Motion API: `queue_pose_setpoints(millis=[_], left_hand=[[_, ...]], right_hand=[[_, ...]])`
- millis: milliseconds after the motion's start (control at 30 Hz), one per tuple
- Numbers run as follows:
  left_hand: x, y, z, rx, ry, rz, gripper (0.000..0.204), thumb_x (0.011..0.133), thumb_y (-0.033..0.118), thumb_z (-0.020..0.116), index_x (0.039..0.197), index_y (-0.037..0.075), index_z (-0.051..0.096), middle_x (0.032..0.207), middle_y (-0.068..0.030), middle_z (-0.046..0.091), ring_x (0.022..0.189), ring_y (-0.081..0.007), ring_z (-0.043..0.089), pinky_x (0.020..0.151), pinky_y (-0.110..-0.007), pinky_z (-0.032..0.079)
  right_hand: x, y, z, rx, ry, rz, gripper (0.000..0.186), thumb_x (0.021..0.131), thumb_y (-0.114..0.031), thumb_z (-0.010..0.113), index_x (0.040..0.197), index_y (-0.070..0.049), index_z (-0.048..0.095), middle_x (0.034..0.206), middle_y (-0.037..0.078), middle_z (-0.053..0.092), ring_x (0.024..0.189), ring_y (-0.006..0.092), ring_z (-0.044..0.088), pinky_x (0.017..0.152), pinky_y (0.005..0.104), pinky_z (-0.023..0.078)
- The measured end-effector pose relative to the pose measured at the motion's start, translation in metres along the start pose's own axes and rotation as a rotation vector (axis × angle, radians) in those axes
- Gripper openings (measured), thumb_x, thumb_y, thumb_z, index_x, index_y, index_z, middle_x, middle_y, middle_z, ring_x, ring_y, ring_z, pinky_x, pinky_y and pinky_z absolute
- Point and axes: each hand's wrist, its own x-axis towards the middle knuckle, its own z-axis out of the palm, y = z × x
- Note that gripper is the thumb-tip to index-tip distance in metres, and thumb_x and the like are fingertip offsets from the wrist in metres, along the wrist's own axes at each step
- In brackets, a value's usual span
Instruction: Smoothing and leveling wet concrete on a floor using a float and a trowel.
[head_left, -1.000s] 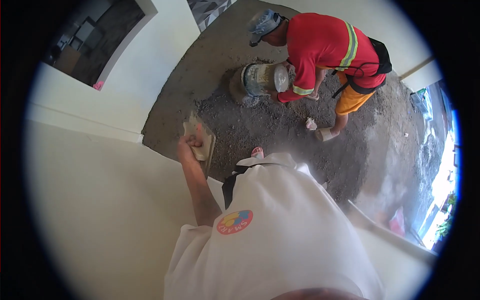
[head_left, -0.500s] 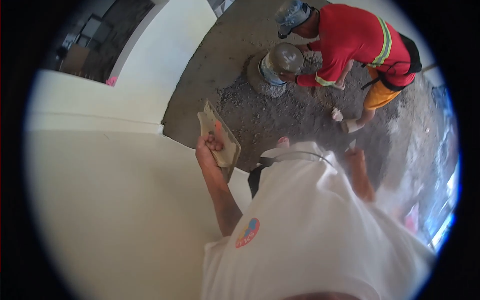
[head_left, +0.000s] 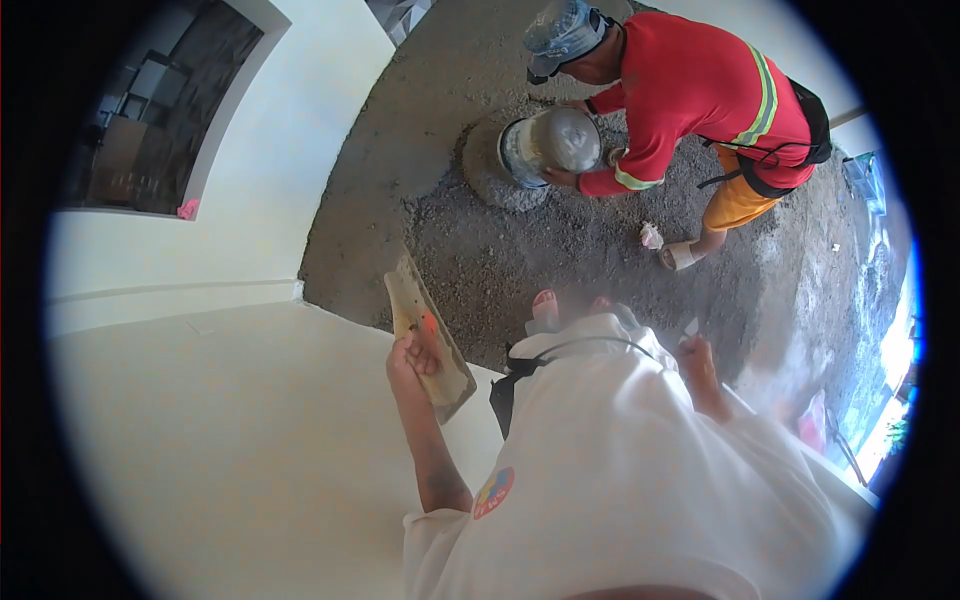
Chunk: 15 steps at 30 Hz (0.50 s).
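Note:
My left hand (head_left: 415, 360) is closed round a long, beige plastering float (head_left: 408, 300) with an orange mark near the fingers. The float is raised beside the corner of the cream wall, with its long side tilted. Over on the right, near my white shirt, my right hand (head_left: 697, 352) is closed on a small tool with a pale, pointed blade (head_left: 691, 327). Its handle is hidden in the fingers. Ahead, a co-worker in a red top (head_left: 690, 90) bends with both hands on a tilted grey bucket (head_left: 525, 150).
Rough grey gravelly mix (head_left: 470, 260) covers the floor, with a heap round the bucket. A cream wall (head_left: 200, 400) runs along my left, with an opening (head_left: 150, 110) beyond. A crumpled white scrap (head_left: 651, 236) lies by the co-worker's foot. Plastic sheeting (head_left: 868, 185) is at the far right.
My left hand and the float have shifted lower in view. The co-worker and bucket appear slightly farther left, and the bucket's tilt has changed a little. Both my hands keep their holds.

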Motion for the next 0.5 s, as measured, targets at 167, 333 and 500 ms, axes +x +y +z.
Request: queue_pose_setpoints(millis=[167,333,500], left_hand=[[0.036,-0.009,-0.003,0.025,0.001,-0.002,0.022,0.087,0.025,0.056,0.073,0.012,0.045,0.059,0.0034,0.039,0.045,-0.0069,0.035,0.041,-0.024,0.029],[0.06,-0.004,0.04,0.119,-0.034,-0.008,0.028,0.086,0.027,0.057,0.067,0.015,0.04,0.053,0.0052,0.03,0.044,-0.0081,0.031,0.042,-0.025,0.028],[0.091,-0.005,0.063,0.082,-0.062,-0.02,0.024,0.085,0.024,0.056,0.068,0.015,0.042,0.055,0.005,0.032,0.045,-0.0084,0.032,0.043,-0.025,0.029]], right_hand=[[-0.071,-0.018,0.034,-0.004,-0.055,0.019,0.032,0.091,-0.017,0.046,0.06,-0.01,0.044,0.06,0.002,0.046,0.054,0.0137,0.041,0.051,0.0299,0.032],[-0.082,-0.026,0.034,0.415,0.411,0.284,0.027,0.09,-0.017,0.049,0.065,-0.012,0.04,0.061,-0.002,0.036,0.053,0.0123,0.033,0.05,0.0294,0.027],[-0.099,-0.027,0.044,0.458,0.224,0.135,0.025,0.094,-0.018,0.043,0.07,-0.012,0.04,0.064,0.0,0.035,0.056,0.0138,0.038,0.051,0.0292,0.03]])
